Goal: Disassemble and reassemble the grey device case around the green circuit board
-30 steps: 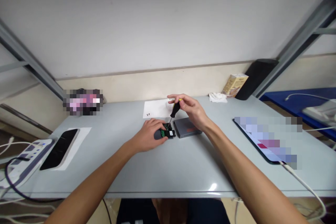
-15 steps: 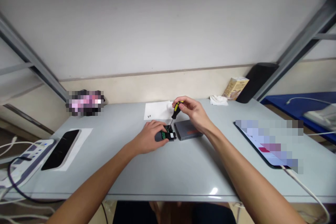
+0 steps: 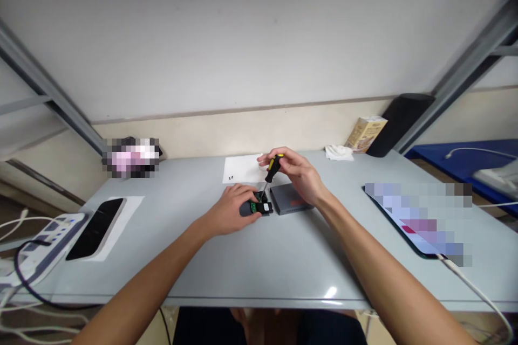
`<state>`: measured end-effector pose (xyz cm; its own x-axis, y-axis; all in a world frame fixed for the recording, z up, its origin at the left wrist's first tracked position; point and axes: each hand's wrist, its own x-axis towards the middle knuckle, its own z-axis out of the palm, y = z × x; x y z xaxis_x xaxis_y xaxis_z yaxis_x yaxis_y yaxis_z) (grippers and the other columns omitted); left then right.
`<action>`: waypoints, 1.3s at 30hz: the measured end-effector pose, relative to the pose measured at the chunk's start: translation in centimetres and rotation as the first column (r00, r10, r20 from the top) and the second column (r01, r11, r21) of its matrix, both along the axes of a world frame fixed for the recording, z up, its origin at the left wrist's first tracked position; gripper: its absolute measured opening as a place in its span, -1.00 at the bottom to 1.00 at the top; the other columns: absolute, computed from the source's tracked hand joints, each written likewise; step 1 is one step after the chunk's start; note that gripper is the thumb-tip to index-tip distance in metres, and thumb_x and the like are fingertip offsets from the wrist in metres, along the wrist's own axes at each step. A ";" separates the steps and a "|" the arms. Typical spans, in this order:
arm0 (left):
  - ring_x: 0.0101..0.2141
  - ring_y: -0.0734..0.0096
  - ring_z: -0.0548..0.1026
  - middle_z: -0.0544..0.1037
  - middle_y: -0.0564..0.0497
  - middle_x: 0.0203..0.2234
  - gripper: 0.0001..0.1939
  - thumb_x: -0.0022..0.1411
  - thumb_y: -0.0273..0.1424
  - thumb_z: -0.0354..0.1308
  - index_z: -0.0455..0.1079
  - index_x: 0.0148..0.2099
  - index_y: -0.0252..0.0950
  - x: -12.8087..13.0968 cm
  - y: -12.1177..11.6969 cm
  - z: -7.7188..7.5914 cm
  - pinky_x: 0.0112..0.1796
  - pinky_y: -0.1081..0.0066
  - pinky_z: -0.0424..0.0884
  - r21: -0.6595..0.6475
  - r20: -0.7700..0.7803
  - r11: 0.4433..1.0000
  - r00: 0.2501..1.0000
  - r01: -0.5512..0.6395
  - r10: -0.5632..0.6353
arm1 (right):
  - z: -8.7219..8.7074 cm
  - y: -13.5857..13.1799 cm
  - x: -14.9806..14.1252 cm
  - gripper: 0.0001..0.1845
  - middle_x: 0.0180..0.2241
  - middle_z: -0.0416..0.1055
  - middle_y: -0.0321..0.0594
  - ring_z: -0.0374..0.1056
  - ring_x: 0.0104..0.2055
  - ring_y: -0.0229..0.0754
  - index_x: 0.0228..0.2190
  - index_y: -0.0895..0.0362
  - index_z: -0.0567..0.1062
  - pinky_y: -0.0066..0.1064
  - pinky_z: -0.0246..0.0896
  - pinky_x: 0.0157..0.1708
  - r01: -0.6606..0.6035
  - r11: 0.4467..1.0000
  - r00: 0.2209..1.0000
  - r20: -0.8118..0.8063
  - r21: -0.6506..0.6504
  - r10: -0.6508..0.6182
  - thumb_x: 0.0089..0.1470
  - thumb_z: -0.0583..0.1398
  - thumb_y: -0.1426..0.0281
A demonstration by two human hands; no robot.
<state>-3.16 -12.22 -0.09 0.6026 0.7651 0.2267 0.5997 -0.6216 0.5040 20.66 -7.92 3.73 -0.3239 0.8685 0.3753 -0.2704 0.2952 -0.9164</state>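
one screwdriver [image 3: 274, 168], slanted, pinched in half-curled right hand [image 3: 298, 169]; one opened device [image 3: 265, 208] on desk [image 3: 263, 264], beside grey box [image 3: 285, 198], clasped by left hand [image 3: 233, 210]; hazard: screwdriver's slant causing skid, scratching circuit board [image 3: 253, 207]

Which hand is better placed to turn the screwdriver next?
Probably the right hand: it holds the screwdriver, angled down to the small device, while the left hand is occupied holding that device.
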 end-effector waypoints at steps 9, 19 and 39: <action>0.17 0.08 0.44 0.55 -0.07 0.13 -0.85 0.32 -0.28 0.29 0.45 -0.10 -0.17 0.1 0.0 0.1 0.21 0.01 0.28 0.001 -0.013 1.000 1.000 0.000 0.000 | 0.3 0.2 0.4 -0.77 -0.15 0.55 -0.19 0.47 -0.05 -0.05 -0.14 0.01 0.60 -0.17 0.28 -0.01 0.021 1.000 0.999 0.026 0.002 -0.021 0.19 0.31 0.19; 0.15 0.06 0.45 0.56 -0.07 0.11 -0.85 0.31 -0.29 0.30 0.44 -0.12 -0.17 0.2 -0.1 0.3 0.19 0.00 0.29 0.013 -0.014 1.000 1.000 -0.001 0.001 | 0.5 -0.1 0.3 -0.72 -0.13 0.56 -0.18 0.46 -0.04 -0.06 -0.07 -0.01 0.59 -0.14 0.29 0.03 -0.001 1.000 0.998 0.057 0.029 -0.001 0.18 0.32 0.23; 0.17 0.08 0.44 0.55 -0.07 0.13 -0.83 0.32 -0.27 0.29 0.45 -0.09 -0.17 0.1 0.0 0.2 0.20 0.03 0.27 0.002 -0.016 1.000 1.000 -0.004 0.004 | 0.8 0.0 0.6 -0.72 -0.20 0.56 -0.19 0.44 -0.12 -0.10 -0.12 0.03 0.58 -0.19 0.30 -0.03 0.027 0.999 0.996 0.082 0.030 -0.030 0.14 0.35 0.22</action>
